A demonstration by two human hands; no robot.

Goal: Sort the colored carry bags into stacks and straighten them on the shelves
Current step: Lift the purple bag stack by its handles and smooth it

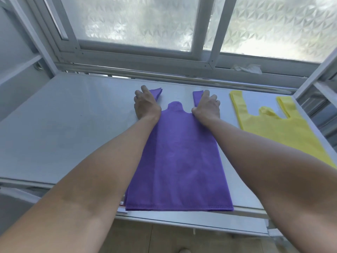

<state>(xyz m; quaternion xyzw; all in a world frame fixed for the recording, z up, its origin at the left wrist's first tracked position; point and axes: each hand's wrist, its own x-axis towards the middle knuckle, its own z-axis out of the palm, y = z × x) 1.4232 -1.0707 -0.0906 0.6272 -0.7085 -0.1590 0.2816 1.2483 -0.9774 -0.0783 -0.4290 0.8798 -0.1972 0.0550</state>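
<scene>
Window [138,24]: one wide frosted sliding window runs behind the shelf and lights the scene.
Shelf [63,115]: one pale metal shelf top serves as the flat surface for laying the bags out. Its left half carries no bags.
Purple bags [178,157]: one stack lies in the middle of the shelf, bottom hem at the near edge and two handles pointing towards the window. Layered edges show several bags, but the number cannot be told. The edges line up closely, so this stack looks nearly straightened.
Yellow bags [284,132]: one stack lies on the right of the shelf, near the purple one but apart from it, also with two handles pointing away. Keeping the colours apart fits the sorting.
Left hand [145,105]: it lies palm down on the left purple handle, fingers straight and loosely spread. It is probably flattening the handle.
Right hand [207,105]: it lies palm down on the right purple handle, fingers slightly spread, thumb at the handle's inner edge.
Crumpled scrap [248,68]: one pale scrap sits on the window sill.
</scene>
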